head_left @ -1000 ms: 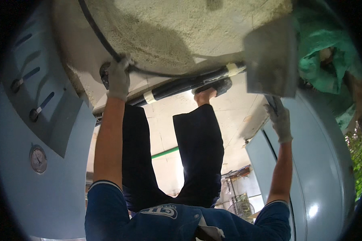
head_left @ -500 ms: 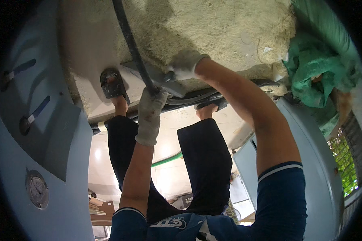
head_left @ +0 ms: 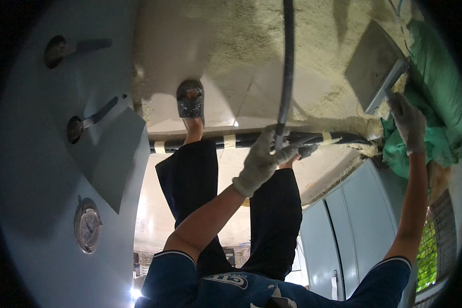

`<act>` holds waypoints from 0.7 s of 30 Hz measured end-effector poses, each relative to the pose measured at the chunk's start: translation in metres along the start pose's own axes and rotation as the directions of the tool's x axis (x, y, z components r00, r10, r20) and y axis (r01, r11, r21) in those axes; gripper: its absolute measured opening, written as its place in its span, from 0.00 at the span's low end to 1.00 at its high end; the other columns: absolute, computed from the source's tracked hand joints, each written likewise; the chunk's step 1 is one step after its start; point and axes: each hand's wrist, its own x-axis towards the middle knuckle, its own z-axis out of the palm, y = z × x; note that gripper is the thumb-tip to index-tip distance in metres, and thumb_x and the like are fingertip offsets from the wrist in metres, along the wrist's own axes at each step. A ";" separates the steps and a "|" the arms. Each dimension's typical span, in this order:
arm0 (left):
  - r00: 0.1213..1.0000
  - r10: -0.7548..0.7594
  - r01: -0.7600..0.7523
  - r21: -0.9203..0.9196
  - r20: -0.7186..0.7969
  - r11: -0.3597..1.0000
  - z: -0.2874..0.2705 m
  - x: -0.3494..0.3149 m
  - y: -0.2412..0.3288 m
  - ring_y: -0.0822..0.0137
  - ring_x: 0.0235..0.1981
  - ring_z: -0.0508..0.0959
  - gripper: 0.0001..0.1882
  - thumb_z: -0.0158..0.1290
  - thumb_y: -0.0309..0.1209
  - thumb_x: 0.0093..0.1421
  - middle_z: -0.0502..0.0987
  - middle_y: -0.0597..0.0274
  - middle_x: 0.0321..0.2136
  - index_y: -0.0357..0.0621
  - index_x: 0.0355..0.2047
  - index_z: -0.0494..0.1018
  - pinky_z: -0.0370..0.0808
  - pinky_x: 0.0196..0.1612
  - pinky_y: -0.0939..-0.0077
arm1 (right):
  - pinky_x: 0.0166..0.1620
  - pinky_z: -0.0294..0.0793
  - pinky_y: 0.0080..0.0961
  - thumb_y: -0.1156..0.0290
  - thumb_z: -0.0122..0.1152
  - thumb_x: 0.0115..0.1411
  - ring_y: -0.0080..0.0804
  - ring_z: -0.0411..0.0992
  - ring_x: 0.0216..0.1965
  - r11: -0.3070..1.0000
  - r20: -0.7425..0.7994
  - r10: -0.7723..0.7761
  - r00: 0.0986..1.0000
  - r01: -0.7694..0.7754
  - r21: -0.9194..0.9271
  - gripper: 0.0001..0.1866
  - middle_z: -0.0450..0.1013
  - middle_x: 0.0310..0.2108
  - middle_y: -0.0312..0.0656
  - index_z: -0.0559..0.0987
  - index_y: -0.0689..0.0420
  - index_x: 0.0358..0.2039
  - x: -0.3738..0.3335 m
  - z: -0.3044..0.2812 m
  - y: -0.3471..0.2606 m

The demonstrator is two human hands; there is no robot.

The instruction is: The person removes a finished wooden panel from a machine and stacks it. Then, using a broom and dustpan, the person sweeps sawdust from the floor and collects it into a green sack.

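Note:
My left hand [head_left: 259,161], in a whitish work glove, is closed around the lower end of a long black pole or hose [head_left: 286,66]. Its far end runs out of the top of the picture. At the right, my gloved right hand [head_left: 409,123] grips the short handle of a flat grey dustpan [head_left: 374,66]. The pan is tilted over pale, powdery debris [head_left: 318,46] strewn on the floor, close to a green sack [head_left: 436,77]. I cannot tell whether the pan touches the floor or carries anything.
Black hoses bundled with cream tape [head_left: 229,141] cross the floor by my feet. A blue-grey machine [head_left: 46,169] with levers and a round gauge [head_left: 88,226] stands at the left. A light-blue cabinet [head_left: 354,215] is at the lower right.
My right hand has carried the dustpan from beside my left hand out to the right, near the green sack. The left hand still holds the black pole or hose; the view has shifted.

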 end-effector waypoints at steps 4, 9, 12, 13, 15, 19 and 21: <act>0.997 -0.013 0.024 -0.134 0.079 0.991 -0.006 -0.005 0.023 0.64 0.52 0.73 0.22 0.54 0.31 0.64 0.72 0.55 0.49 0.38 0.55 0.62 0.70 0.57 0.67 | 0.33 0.78 0.27 0.62 0.61 0.61 0.32 0.79 0.31 0.754 -0.120 -0.082 0.989 0.140 0.641 0.15 0.80 0.40 0.39 0.79 0.47 0.49 0.041 -0.007 -0.085; 0.996 -0.067 0.057 -0.147 -0.063 0.988 -0.019 0.001 0.033 0.66 0.46 0.75 0.24 0.55 0.39 0.62 0.74 0.54 0.43 0.34 0.51 0.65 0.70 0.52 0.70 | 0.36 0.77 0.32 0.54 0.62 0.58 0.36 0.79 0.33 0.559 -0.141 -0.463 0.875 0.411 0.720 0.16 0.79 0.34 0.40 0.79 0.45 0.44 0.149 0.002 -0.253; 0.996 -0.068 0.051 -0.249 -0.060 0.967 -0.026 0.004 0.037 0.67 0.43 0.75 0.23 0.56 0.40 0.61 0.75 0.58 0.38 0.35 0.48 0.67 0.70 0.49 0.71 | 0.43 0.75 0.36 0.48 0.59 0.58 0.38 0.77 0.41 0.645 -0.155 -0.534 0.831 0.519 0.560 0.19 0.78 0.37 0.38 0.77 0.40 0.48 0.227 -0.015 -0.325; 0.993 -0.108 0.093 -0.221 -0.054 0.971 -0.029 0.005 0.038 0.67 0.43 0.75 0.21 0.55 0.39 0.61 0.75 0.58 0.38 0.36 0.47 0.68 0.69 0.50 0.70 | 0.47 0.73 0.37 0.47 0.58 0.59 0.37 0.76 0.44 0.701 -0.363 -0.464 0.808 0.586 0.407 0.21 0.77 0.41 0.36 0.76 0.38 0.50 0.249 -0.021 -0.332; 0.994 -0.108 0.102 -0.175 -0.023 0.979 -0.036 0.006 0.042 0.69 0.47 0.75 0.19 0.56 0.38 0.63 0.75 0.57 0.41 0.37 0.47 0.67 0.71 0.51 0.72 | 0.51 0.71 0.37 0.45 0.54 0.61 0.34 0.73 0.49 0.784 -0.427 -0.404 0.809 0.547 0.295 0.22 0.76 0.46 0.34 0.75 0.37 0.53 0.295 -0.035 -0.329; 0.997 -0.072 0.062 -0.231 -0.033 0.971 -0.046 0.014 0.050 0.70 0.42 0.74 0.18 0.57 0.37 0.63 0.75 0.59 0.39 0.37 0.45 0.69 0.70 0.49 0.73 | 0.58 0.69 0.37 0.41 0.46 0.64 0.35 0.72 0.54 0.873 -0.191 -0.307 0.932 0.356 0.334 0.26 0.75 0.51 0.35 0.74 0.38 0.56 0.369 -0.063 -0.256; 0.995 -0.096 0.088 -0.260 -0.020 0.962 -0.046 0.020 0.053 0.70 0.40 0.74 0.15 0.56 0.37 0.63 0.74 0.62 0.36 0.39 0.42 0.70 0.69 0.47 0.74 | 0.54 0.73 0.40 0.41 0.42 0.66 0.37 0.74 0.51 0.852 -0.186 0.050 0.981 0.055 0.521 0.24 0.76 0.49 0.39 0.75 0.38 0.53 0.387 -0.074 -0.213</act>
